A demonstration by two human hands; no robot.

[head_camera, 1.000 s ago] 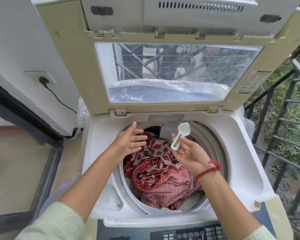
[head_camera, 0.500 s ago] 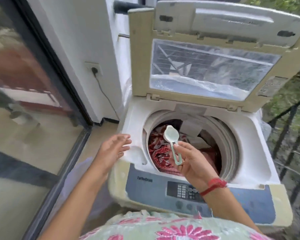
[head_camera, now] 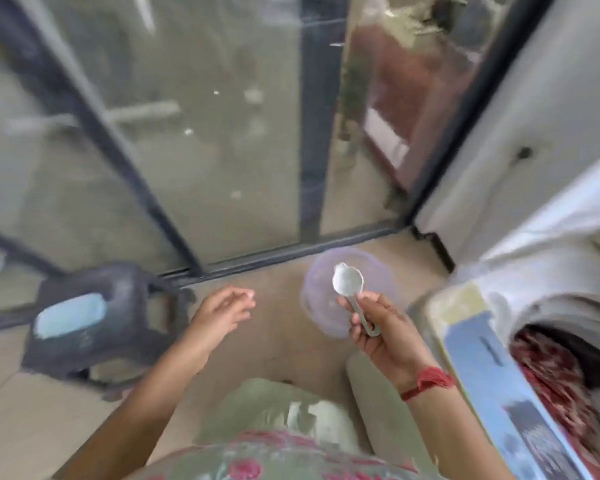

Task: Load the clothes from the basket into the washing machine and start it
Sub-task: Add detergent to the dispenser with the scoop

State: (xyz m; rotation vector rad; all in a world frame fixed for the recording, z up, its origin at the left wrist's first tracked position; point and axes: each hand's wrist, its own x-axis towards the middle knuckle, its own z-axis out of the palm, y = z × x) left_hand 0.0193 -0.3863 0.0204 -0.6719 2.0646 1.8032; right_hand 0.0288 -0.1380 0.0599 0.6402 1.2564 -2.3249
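The right hand (head_camera: 381, 337) pinches a white scoop (head_camera: 347, 281) by its handle, bowl up. The left hand (head_camera: 222, 308) hovers beside it, fingers loose, holding nothing. Beneath is beige floor (head_camera: 274, 341), with a dark stool (head_camera: 129, 299) at left. Red clothes (head_camera: 551, 372) lie in the washer (head_camera: 471, 351) at right. Blurred glass doors (head_camera: 222, 133) stand beyond.

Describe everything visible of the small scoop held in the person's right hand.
The scoop is small, pale whitish-green and plastic-looking: a round bowl on a narrow flat handle ending in a loop. It stands nearly upright, bowl on top, open side towards the camera; contents cannot be told. The right hand pinches its handle, holding it above the floor, beside the washing machine. Nothing else touches it.
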